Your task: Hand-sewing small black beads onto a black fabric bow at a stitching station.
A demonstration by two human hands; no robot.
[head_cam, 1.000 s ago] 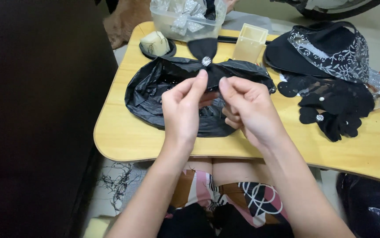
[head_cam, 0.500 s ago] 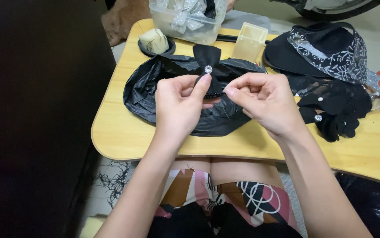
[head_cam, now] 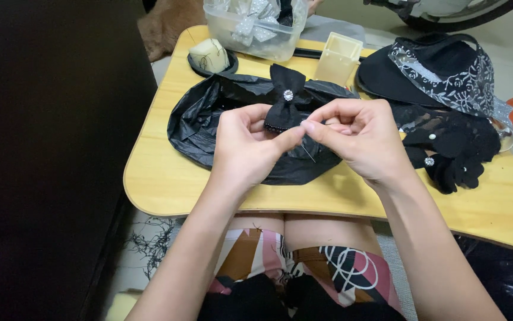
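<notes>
The left hand [head_cam: 246, 142] pinches the lower edge of a small black bow [head_cam: 285, 100] with a round rhinestone at its centre, holding it upright above a crumpled black plastic bag [head_cam: 209, 119]. The right hand [head_cam: 357, 137] is closed, thumb and forefinger pressed together on a thin needle [head_cam: 307, 152] that slants down just beside the bow. Both hands work over a light wooden lap table [head_cam: 167, 184]. Farther back stand a clear plastic container [head_cam: 250, 35] of ribbons and a small pale box [head_cam: 338, 56]; to the right lie black lace pieces [head_cam: 452, 154] with beads.
</notes>
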